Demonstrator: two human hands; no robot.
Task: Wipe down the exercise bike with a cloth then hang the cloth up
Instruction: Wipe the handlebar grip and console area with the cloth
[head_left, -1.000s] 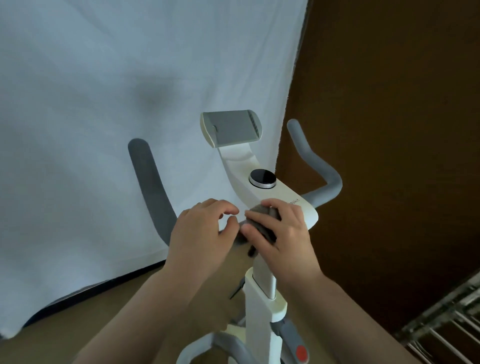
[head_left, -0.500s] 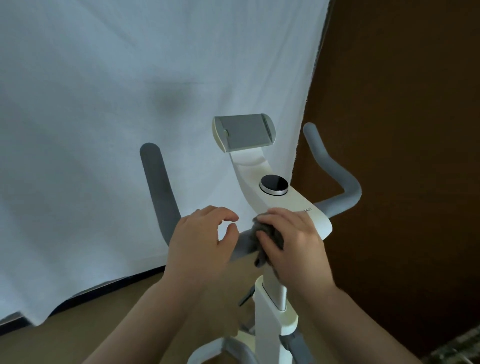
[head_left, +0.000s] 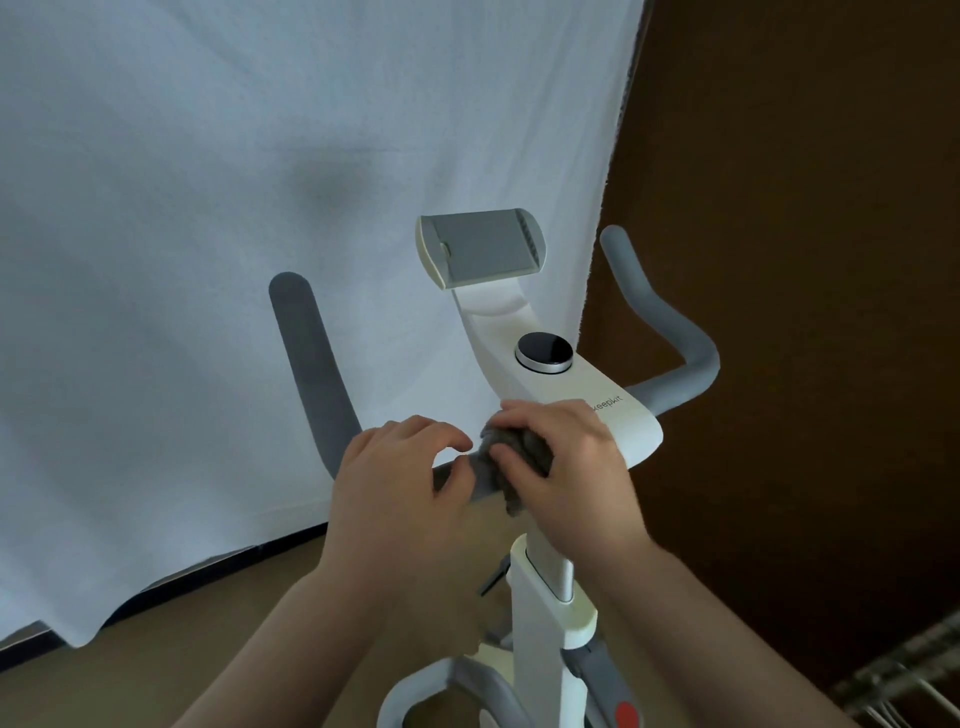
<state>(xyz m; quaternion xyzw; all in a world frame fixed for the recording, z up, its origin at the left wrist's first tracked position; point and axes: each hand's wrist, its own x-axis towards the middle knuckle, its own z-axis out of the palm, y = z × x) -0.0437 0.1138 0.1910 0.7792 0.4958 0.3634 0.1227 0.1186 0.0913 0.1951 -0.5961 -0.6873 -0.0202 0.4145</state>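
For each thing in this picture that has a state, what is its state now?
Cloth: bunched, pressed on the handlebar.
Right hand: grips the cloth.
Left hand: curled at the handlebar, grip unclear.
Dial: dark, unlit.
Tablet holder: empty.
Sheet: hanging.

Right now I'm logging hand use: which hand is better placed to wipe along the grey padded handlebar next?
The right hand: its fingers already grip the bunched grey cloth against the grey padded handlebar. The left hand holds no cloth and curls over the bar.
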